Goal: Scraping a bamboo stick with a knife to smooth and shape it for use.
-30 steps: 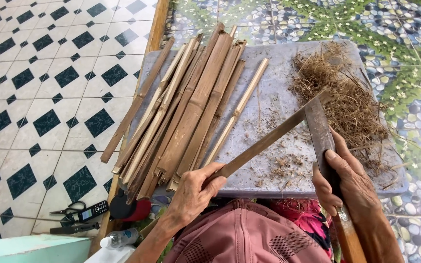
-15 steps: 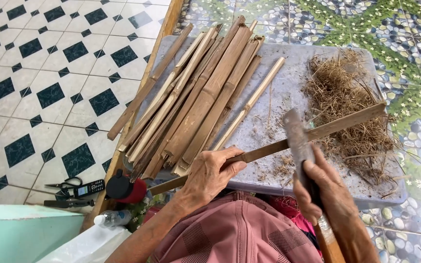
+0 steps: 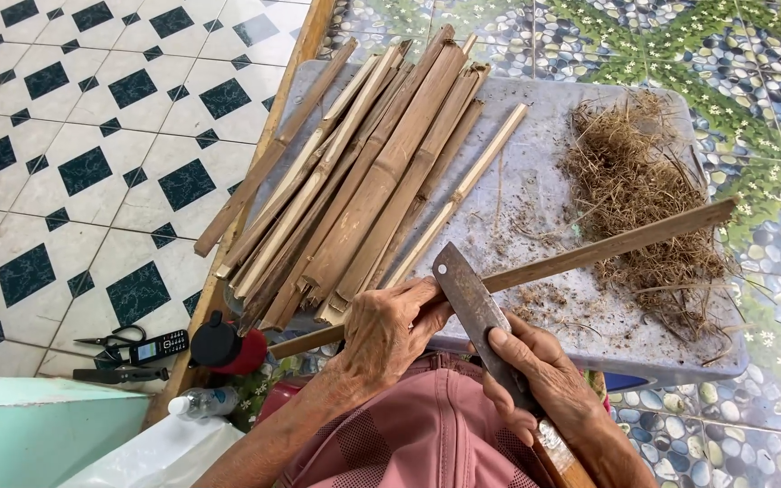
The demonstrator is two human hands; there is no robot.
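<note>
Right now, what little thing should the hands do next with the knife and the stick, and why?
Probably push the knife blade along the bamboo strip, away from the body. The left hand grips the strip, the right hand holds the knife, and shavings already lie piled beyond.

Your left hand (image 3: 389, 327) grips the bamboo strip (image 3: 589, 253), which runs away to its right across the tabletop (image 3: 544, 154). Your right hand (image 3: 540, 380) sits just right of it, its knife (image 3: 472, 303) apparently touching the strip. Split bamboo (image 3: 372, 181) lies beyond the left hand; shavings (image 3: 644, 190) beyond the right.
</note>
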